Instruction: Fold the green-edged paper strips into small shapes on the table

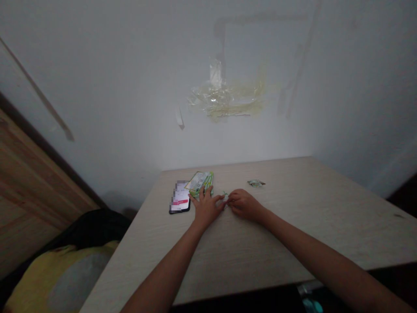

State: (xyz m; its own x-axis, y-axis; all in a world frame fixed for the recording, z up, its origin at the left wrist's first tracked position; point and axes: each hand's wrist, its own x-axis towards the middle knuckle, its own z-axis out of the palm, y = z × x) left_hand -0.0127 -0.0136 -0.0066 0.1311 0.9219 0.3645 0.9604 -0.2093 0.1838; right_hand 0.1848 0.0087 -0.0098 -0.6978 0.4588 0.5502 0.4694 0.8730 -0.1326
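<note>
Small wrapper point(225, 195) between hands, over counter point(276, 243), just left of right hand point(244, 205), which I read as pinched on it. Left hand point(206, 211) fanned beside green packets point(201, 182); its grip I can't tell.

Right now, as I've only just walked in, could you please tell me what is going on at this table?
A person is working with both hands over the table. The right hand pinches at a small green-and-white thing, and the left hand meets it there, its other fingers spread at the green packets. A phone lies beside those, and a small crumpled packet lies apart, farther right.
</note>
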